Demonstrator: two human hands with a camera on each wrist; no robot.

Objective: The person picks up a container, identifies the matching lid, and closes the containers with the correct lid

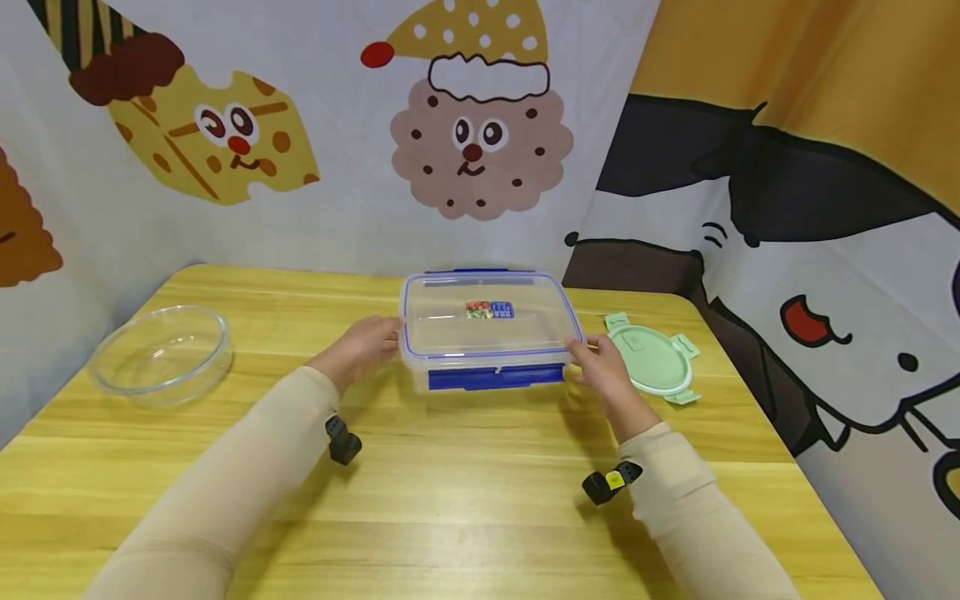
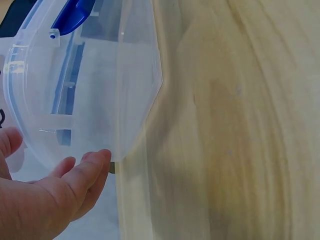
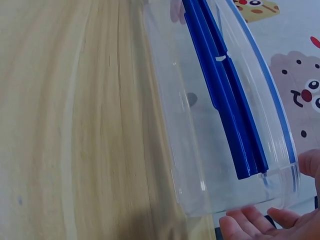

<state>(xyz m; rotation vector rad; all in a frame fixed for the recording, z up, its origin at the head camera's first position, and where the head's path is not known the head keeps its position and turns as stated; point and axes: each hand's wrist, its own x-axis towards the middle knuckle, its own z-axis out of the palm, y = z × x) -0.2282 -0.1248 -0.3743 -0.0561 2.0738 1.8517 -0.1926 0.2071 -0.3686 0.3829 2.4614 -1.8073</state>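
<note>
A clear rectangular food storage box (image 1: 495,337) lies between my two hands in the head view, its lid edged in blue. A long blue latch (image 3: 227,95) runs along the near side and appears folded down. My left hand (image 1: 362,343) holds the left end; in the left wrist view its fingertips (image 2: 102,155) meet the side wall, thumb up by the rim. At the near right corner my right hand (image 1: 603,371) grips the box, thumb on the lid's edge and fingers (image 3: 250,220) against the end wall.
Off to the left stands a round clear glass bowl (image 1: 217,367). Just beyond my right hand lies a pale green round lid (image 1: 652,358) with side tabs. A cartoon-printed curtain (image 1: 337,233) hangs behind the wooden table (image 1: 450,517).
</note>
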